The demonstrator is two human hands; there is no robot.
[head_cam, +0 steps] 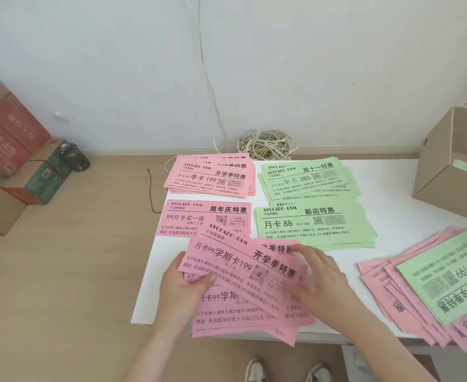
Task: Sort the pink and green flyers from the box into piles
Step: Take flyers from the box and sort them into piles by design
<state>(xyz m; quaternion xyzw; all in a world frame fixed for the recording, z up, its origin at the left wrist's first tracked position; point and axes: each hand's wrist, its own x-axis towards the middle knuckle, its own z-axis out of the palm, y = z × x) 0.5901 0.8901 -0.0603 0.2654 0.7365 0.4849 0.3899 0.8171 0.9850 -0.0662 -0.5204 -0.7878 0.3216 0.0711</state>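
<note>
A pink flyer (243,268) is pinched at its left end by the left hand (188,282). The thumb is pressed on top, and the rest of that hand's fingers are hidden under the sheet. The right hand (320,274) is laid on the flyer's right end with its fingers (306,250) straight and spread, so nothing is gripped by it.

The flyer is held over the near pile (243,318) of pink sheets at the front edge of the counter (386,188). Whether it rests on that pile cannot be told. The same print is seen on both, so this pile is judged to be its place.

The flyer's long axis is skewed, running from upper left down to lower right, while the pile beneath lies nearly level. A slight turn would be needed to square the edges, with the left hand steering and the right hand smoothing.

The unsorted heap (419,285) lies well to the right, nearer the right hand.
</note>
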